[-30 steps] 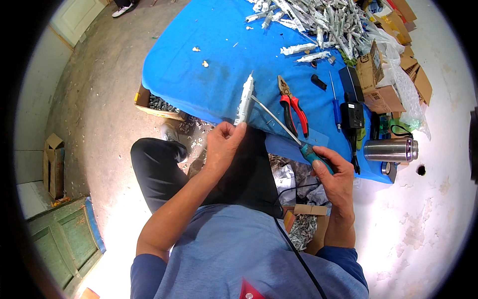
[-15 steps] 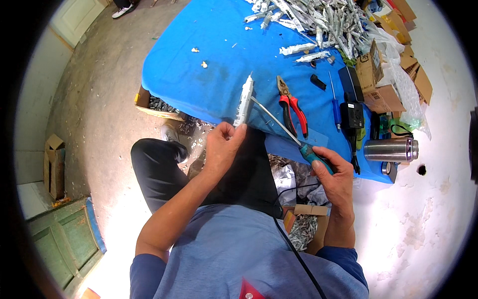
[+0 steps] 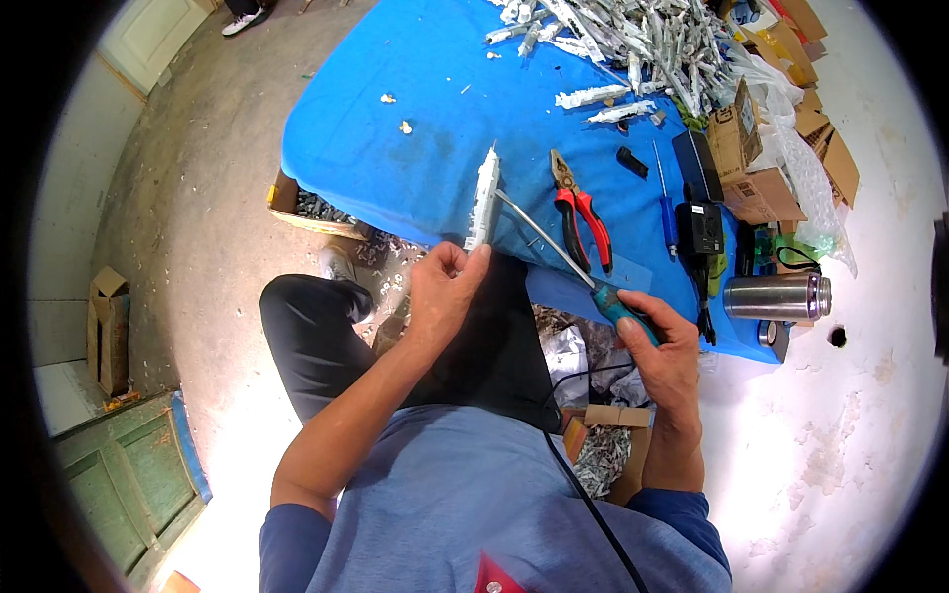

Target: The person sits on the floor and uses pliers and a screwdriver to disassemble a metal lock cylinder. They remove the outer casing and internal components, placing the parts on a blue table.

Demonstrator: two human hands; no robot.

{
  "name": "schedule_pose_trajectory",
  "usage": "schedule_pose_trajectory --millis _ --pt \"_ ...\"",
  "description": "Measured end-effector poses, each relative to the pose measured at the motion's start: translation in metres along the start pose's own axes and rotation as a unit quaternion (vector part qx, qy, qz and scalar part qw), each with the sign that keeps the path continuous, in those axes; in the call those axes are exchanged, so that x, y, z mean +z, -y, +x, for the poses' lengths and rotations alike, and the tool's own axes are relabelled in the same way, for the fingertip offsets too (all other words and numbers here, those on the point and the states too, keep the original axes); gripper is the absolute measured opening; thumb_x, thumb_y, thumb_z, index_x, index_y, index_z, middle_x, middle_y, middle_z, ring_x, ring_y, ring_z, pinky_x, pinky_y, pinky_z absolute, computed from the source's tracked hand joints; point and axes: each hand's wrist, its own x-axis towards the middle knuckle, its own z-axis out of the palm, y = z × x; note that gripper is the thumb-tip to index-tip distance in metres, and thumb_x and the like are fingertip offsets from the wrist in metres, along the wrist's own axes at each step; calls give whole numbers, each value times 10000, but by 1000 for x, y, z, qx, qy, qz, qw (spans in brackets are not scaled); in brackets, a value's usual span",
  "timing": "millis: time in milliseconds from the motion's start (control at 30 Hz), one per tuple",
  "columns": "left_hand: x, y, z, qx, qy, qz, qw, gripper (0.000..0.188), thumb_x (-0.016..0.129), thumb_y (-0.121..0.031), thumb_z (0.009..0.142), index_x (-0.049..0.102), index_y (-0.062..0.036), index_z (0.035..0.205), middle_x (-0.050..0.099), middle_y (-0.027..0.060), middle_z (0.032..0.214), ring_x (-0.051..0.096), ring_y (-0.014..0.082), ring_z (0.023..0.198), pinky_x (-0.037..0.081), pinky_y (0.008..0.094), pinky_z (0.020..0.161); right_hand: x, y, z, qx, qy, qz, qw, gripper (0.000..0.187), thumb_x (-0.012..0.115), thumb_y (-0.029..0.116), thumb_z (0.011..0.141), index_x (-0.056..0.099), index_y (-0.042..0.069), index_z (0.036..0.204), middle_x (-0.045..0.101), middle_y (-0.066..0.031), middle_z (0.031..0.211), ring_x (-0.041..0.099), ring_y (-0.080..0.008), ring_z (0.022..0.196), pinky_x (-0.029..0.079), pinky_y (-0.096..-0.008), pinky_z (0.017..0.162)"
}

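Observation:
My left hand (image 3: 447,287) pinches the lower end of a slim white and silver strip-like part (image 3: 483,201), which points away from me over the near edge of the blue-covered table (image 3: 366,138). My right hand (image 3: 664,341) is wrapped round the teal handle of a screwdriver (image 3: 556,248). Its long metal shaft slants up to the left, and the tip meets or nearly meets the right side of the white part. Right of the shaft, pliers (image 3: 583,212) with red and black handles lie on the cloth, jaws pointing away.
Many similar white parts (image 3: 652,49) are heaped at the far right. A blue-handled screwdriver (image 3: 667,212), a black power adapter (image 3: 700,232) and a steel flask (image 3: 776,296) stand or lie rightward. Boxes of small pieces sit below: one box (image 3: 316,225) left, another (image 3: 623,450) near my lap.
The white part has tilted very slightly, its top end shifting a little to the left. My hands keep the same holds and almost the same places.

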Motion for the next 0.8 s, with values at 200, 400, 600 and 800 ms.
schedule_pose_trajectory --millis 200,400,600,800 --pt "1 -7 -2 -61 22 -55 996 362 653 -355 927 488 -99 732 466 -24 581 404 51 461 286 207 406 7 5 1 6 9 4 1000 295 684 82 847 662 -4 1128 671 -75 1028 600 -120 907 471 -249 807" --pt "-1 -19 -4 -122 36 -91 988 364 640 -382 931 488 -106 747 463 -16 576 403 59 453 291 212 400 9 5 2 -8 8 -7 1000 294 679 74 843 661 -9 1125 675 -104 1059 620 -156 970 471 -269 861" --pt "0 -20 -4 -134 37 -101 985 365 642 -392 927 491 -113 748 469 -15 584 402 61 450 290 213 397 10 5 2 -12 12 -10 1000 293 674 71 843 661 -12 1124 674 -111 1076 625 -166 993 470 -275 878" --pt "1 -21 -4 -144 37 -111 983 367 652 -401 920 494 -119 748 472 -13 586 401 61 449 287 213 396 10 4 2 -10 14 -4 1000 294 684 83 847 662 -10 1125 673 -110 1076 625 -163 989 471 -275 874"
